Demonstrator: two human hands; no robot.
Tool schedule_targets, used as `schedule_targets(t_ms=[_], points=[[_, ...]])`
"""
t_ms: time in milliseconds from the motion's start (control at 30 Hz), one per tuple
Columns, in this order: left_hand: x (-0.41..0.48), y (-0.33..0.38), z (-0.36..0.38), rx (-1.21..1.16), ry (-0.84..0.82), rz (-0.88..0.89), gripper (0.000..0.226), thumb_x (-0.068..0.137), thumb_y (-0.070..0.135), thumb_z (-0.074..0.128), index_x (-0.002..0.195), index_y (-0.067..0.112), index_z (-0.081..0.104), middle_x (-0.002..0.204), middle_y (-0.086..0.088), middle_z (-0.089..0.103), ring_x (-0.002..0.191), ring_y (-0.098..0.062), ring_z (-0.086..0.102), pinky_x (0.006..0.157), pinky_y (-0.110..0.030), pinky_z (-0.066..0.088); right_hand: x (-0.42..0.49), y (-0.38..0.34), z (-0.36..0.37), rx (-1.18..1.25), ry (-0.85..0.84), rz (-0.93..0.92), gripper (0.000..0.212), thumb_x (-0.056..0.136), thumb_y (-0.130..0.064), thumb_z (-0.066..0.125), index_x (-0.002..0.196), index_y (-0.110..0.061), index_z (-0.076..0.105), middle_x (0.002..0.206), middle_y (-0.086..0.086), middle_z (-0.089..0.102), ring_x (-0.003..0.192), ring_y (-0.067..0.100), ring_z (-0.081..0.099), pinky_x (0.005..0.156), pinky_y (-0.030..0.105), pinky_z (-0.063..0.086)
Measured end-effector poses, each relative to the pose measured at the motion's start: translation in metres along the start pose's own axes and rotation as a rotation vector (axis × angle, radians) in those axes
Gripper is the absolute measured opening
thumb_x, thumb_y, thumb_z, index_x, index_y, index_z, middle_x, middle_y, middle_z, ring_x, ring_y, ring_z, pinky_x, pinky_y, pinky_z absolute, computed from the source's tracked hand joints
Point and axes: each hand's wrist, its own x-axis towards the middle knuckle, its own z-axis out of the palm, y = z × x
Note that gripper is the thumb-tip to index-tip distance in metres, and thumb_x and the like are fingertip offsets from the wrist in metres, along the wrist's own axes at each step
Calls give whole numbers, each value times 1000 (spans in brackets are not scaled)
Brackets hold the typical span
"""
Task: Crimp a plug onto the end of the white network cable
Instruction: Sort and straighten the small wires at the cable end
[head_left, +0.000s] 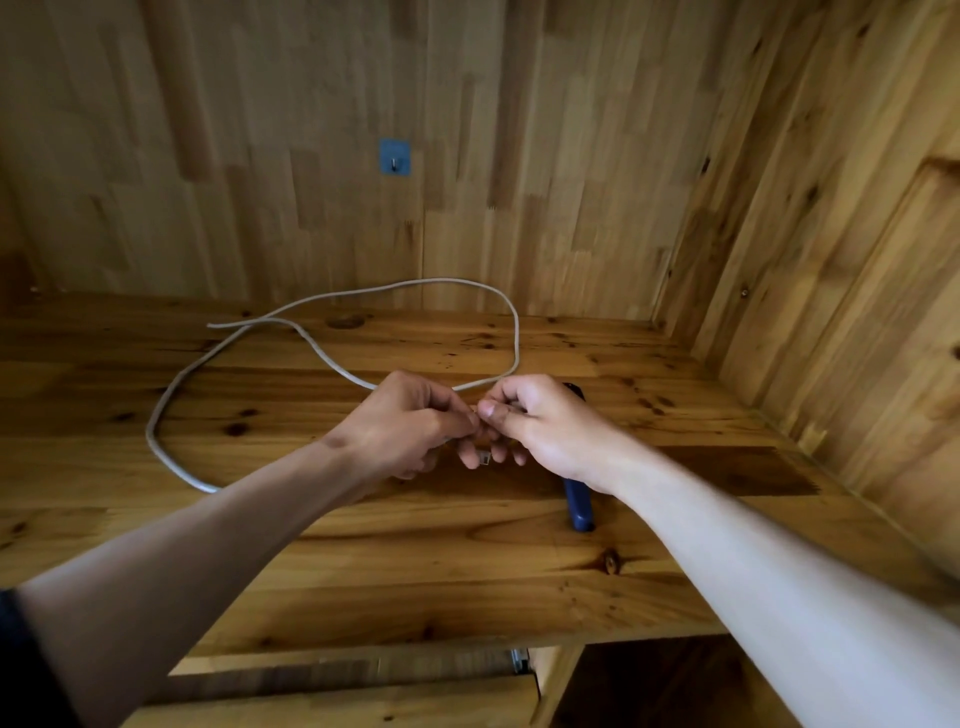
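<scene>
The white network cable (332, 358) lies in a wide loop on the wooden desk (415, 571), one free end at the back left. Its other end runs in between my hands. My left hand (402, 423) pinches the cable end with curled fingers. My right hand (535, 421) meets it, its thumb and fingers pinching at the same spot. A small clear plug (484, 459) shows just below my right fingers, held there. The blue-handled crimping tool (579, 506) lies on the desk under my right wrist, mostly hidden.
Wooden walls close the desk at the back and right. A blue hook plate (395, 156) is stuck to the back wall. The desk's front edge runs below my forearms, with a drawer (363, 696) beneath it.
</scene>
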Motion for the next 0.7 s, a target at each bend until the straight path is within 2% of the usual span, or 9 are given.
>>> schedule_targets(t_ms=[67, 200, 333, 400, 467, 567, 633, 700], points=[[0, 0, 1, 39, -13, -22, 17, 92, 15, 59, 80, 10, 71, 69, -11, 73, 32, -8, 32, 36, -15, 21, 0, 0, -1, -40, 28, -13, 21, 100, -20, 51, 80, -22, 59, 72, -3, 64, 63, 5, 61, 59, 30, 47], [1, -1, 2, 112, 5, -17, 24, 93, 16, 57, 74, 14, 71, 58, -7, 65, 35, -10, 32, 38, -17, 20, -2, -2, -2, -160, 49, -53, 22, 99, -22, 51, 78, -26, 58, 69, -7, 63, 61, -1, 60, 59, 24, 43], [2, -2, 1, 63, 23, -1, 22, 91, 14, 59, 75, 9, 73, 54, -6, 59, 33, -11, 28, 38, -18, 17, -4, -3, -7, -287, 106, -93, 26, 101, -26, 47, 76, -29, 53, 71, -1, 63, 62, 3, 58, 64, 28, 48], [2, -3, 0, 70, 17, -11, 22, 91, 13, 58, 76, 7, 73, 53, -5, 56, 32, -10, 28, 36, -17, 17, -5, -3, -16, -276, 166, -78, 26, 101, -24, 47, 76, -27, 53, 74, -4, 61, 59, -1, 57, 58, 16, 46], [1, -4, 0, 99, -1, -23, 24, 92, 14, 57, 76, 8, 73, 52, -4, 54, 33, -10, 29, 35, -18, 18, -7, -2, -24, -268, 193, -42, 26, 101, -20, 48, 76, -25, 55, 77, -5, 62, 57, -2, 58, 54, 11, 43], [3, -2, 4, 120, -28, -33, 24, 93, 16, 57, 77, 9, 74, 49, 0, 50, 35, -10, 30, 36, -19, 18, -7, 1, -22, -244, 182, 5, 21, 99, -19, 52, 80, -23, 60, 80, -5, 67, 58, 1, 61, 58, 15, 42], [4, 0, 8, 123, -41, -27, 23, 92, 17, 58, 77, 8, 73, 48, 1, 47, 35, -10, 29, 38, -19, 17, -8, 0, -16, -175, 143, 25, 15, 98, -24, 54, 85, -24, 62, 83, -6, 68, 62, 3, 64, 60, 20, 42], [5, 2, 9, 111, -52, -18, 23, 92, 19, 59, 79, 7, 73, 48, 2, 44, 36, -10, 27, 38, -19, 15, -8, -1, -11, -152, 73, 30, 17, 97, -34, 55, 87, -24, 64, 81, -4, 70, 64, 4, 65, 56, 19, 41]])
